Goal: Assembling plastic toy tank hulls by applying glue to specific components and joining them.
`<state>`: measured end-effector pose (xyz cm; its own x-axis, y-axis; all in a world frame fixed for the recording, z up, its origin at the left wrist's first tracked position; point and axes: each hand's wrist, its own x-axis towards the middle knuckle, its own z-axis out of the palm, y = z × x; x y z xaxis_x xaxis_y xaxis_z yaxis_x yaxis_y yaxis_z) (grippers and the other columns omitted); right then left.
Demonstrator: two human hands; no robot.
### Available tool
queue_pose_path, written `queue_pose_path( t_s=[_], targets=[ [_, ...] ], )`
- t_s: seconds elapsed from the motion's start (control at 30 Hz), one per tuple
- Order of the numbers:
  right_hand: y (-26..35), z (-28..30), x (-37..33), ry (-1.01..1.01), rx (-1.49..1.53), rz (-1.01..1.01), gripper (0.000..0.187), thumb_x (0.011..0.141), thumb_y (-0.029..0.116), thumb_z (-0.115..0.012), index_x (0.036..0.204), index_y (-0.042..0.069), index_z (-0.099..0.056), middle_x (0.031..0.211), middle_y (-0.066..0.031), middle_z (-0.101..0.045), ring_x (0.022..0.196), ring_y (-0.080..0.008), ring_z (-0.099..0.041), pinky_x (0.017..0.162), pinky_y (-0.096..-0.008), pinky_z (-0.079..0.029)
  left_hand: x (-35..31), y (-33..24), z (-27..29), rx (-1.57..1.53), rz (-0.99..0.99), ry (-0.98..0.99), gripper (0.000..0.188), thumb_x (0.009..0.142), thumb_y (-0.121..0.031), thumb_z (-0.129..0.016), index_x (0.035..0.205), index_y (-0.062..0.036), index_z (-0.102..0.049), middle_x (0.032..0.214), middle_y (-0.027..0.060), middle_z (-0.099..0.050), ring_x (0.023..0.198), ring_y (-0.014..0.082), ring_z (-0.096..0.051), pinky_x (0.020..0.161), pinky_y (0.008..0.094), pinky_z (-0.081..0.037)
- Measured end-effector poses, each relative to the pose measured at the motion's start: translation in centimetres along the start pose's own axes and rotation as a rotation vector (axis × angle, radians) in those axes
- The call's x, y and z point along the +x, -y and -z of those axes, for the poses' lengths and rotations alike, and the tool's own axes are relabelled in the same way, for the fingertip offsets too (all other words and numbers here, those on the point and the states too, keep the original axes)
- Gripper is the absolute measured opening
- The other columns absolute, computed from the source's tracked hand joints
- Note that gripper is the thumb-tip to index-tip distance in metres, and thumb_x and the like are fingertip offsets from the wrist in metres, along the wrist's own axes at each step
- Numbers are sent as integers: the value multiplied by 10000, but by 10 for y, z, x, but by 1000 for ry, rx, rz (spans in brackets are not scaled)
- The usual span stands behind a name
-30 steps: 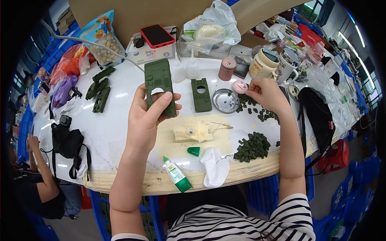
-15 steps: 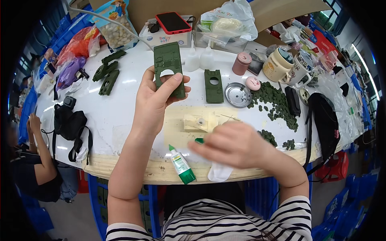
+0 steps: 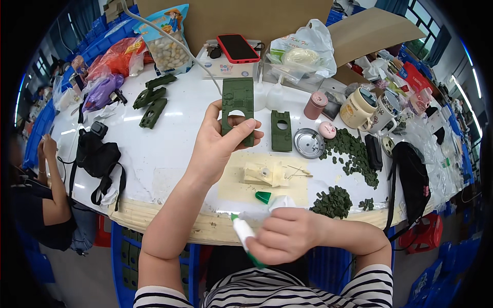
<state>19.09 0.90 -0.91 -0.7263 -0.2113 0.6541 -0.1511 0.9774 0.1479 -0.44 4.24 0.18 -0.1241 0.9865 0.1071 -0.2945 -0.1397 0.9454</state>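
Note:
Held upright above the table, a dark green plastic model hull part (image 3: 238, 97) with a round hole is gripped between the thumb and fingers of my left hand (image 3: 226, 136). My right hand (image 3: 287, 233) is closed around a white and green glue bottle (image 3: 243, 229) at the table's near edge, its green nozzle pointing away to the left. A white cloth or tissue (image 3: 282, 202) pokes out beyond that hand; whether the hand holds it too, I cannot tell. The green cap (image 3: 263, 197) lies just past it, near a masking-taped block (image 3: 264, 174) with thin sticks (image 3: 299, 171).
Another green hull part (image 3: 281, 131) lies beside a round metal lid (image 3: 309, 142). Small green pieces (image 3: 352, 154) are heaped at right, near mugs (image 3: 358, 109) and a black bag (image 3: 408, 179). More hull parts (image 3: 153, 112) lie left. Another person (image 3: 43, 200) sits at far left.
My right hand came down toward me and closed on the glue bottle, which has shifted slightly nearer and over the edge. My left hand still holds the hull part. The whole view has shifted.

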Motion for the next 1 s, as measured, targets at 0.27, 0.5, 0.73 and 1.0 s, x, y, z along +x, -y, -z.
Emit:
queue_pose_path(
  t_s=[0.27,0.5,0.73,1.0],
  targets=[
    [-13,107,-11,-1200,103,-453,539,799,567,-606,903,67,-434,648,-18,-373,572,-123,-300,535,-281,-232,-15,-7,-12,57,-39,176,563,867,-55,-629,1335,-34,-316,1032,153,-587,874,206,-649,734,325,-553],
    [-15,104,-21,-1210,-117,-429,652,784,701,-560,846,64,-438,622,3,-366,534,-105,-311,524,-288,-241,-28,-11,-18,101,50,220,599,813,-37,-697,1310,-49,-363,950,76,-588,812,101,-599,695,257,-515],
    [-52,71,-37,-1006,592,-985,644,742,579,-713,982,20,-504,837,-71,-574,626,-126,-569,434,-215,-432,-30,-5,-22,89,146,403,604,808,-12,-693,1313,-57,-366,947,86,-609,849,101,-595,672,242,-490],
    [-51,64,-39,-935,679,-972,587,788,530,-701,996,17,-509,816,-50,-556,627,-109,-591,443,-217,-457,-27,-5,-20,-14,234,354,511,892,-110,-621,1312,-57,-335,1012,159,-634,865,188,-649,683,297,-544]
  ],
)
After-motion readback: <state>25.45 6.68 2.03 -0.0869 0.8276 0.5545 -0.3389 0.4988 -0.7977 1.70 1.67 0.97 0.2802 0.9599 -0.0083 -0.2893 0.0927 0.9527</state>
